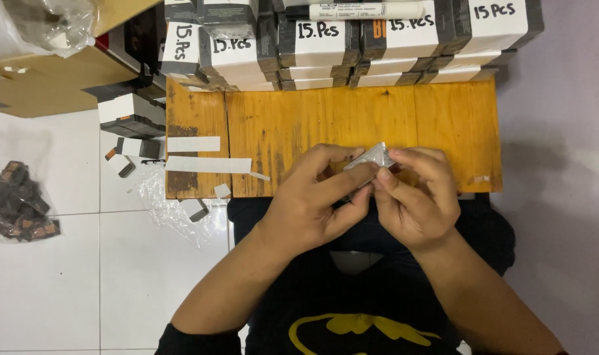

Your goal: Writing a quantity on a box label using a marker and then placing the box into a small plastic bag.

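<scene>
Both my hands meet over the near edge of an orange wooden board. My left hand and my right hand pinch a small clear plastic-wrapped packet between thumbs and fingertips. The packet looks silvery and crinkled; what is inside it is hidden by my fingers. Two white paper strips lie on the board's left end, apart from my hands.
Stacked grey-and-white boxes line the board's far edge, with a white marker on top. Left on the white tile floor: a clear bag of small dark pieces, loose small boxes, crumpled plastic film, a cardboard carton.
</scene>
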